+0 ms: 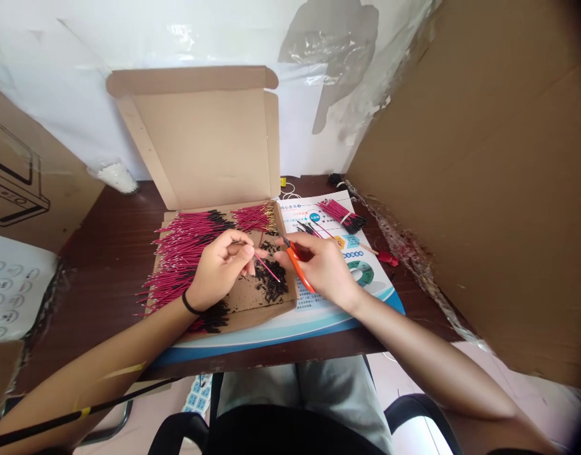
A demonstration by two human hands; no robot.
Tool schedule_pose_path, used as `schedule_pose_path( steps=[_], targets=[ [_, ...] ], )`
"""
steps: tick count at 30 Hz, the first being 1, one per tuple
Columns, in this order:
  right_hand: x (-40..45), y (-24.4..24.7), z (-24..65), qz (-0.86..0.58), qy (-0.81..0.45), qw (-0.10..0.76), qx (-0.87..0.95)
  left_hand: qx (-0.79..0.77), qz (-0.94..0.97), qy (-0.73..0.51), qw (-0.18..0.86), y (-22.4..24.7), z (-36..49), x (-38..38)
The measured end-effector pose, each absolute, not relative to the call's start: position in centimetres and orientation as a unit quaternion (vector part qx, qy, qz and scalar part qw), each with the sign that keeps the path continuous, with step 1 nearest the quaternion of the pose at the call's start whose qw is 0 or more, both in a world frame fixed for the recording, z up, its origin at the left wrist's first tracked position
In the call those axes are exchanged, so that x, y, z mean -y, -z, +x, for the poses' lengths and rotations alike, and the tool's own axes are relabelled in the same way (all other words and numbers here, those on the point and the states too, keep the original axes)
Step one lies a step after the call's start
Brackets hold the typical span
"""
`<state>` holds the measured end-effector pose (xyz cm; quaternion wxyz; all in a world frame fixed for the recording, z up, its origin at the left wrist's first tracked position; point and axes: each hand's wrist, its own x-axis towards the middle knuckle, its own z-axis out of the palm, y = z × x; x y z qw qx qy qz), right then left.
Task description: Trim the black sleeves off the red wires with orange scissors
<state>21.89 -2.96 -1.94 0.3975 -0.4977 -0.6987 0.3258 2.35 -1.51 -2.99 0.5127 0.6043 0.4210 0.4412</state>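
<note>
Between the thumb and fingers of my left hand is a thin red wire, its bare tip pointing down to the right. My right hand is closed around orange-handled scissors or snips, whose blades point up and left; the blade tips are partly hidden by fingers. Below both hands lies an open cardboard box. Many red wires with black ends are piled in its left side, partly behind my left hand. Small black pieces are heaped on the right side of the box.
The box lid stands upright against the wall. A printed sheet lies under the box, with a banded bundle of red wires on it. A clear bag of white pieces sits at the back left. A large cardboard panel borders the right.
</note>
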Motion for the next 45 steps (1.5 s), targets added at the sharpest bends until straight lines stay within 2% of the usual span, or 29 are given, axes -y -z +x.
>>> schedule_pose_path(
  steps=[6,10,16,24,27,31,34,45],
  targets=[
    [3.2,2.3,21.4,-0.445,-0.426,0.37,0.695,-0.398,0.64,-0.432,0.496,3.1,2.3,1.7],
    [3.2,2.3,21.3,-0.442,-0.423,0.381,0.694,-0.399,0.646,-0.435,0.484,2.9,2.5,1.7],
    [3.0,2.5,21.4,-0.434,-0.429,0.383,0.693,-0.354,0.609,-0.447,0.551,3.6,2.5,1.5],
    [3.1,2.1,21.3,-0.429,-0.41,0.376,0.711,-0.35,0.596,-0.423,0.586,4.3,2.0,1.5],
    [3.2,1.7,21.4,-0.446,-0.342,0.368,0.741,-0.378,0.637,-0.435,0.512,4.0,2.0,1.6],
    [3.3,1.3,21.9,-0.462,-0.227,0.371,0.773,-0.422,0.721,-0.469,0.286,3.3,2.3,2.1],
    [3.3,1.4,22.1,-0.463,-0.174,0.369,0.787,-0.419,0.758,-0.464,0.188,3.0,2.4,2.5],
    [3.6,1.7,21.8,-0.466,-0.093,0.299,0.827,-0.438,0.761,-0.449,0.168,3.2,2.4,2.2]
  ],
)
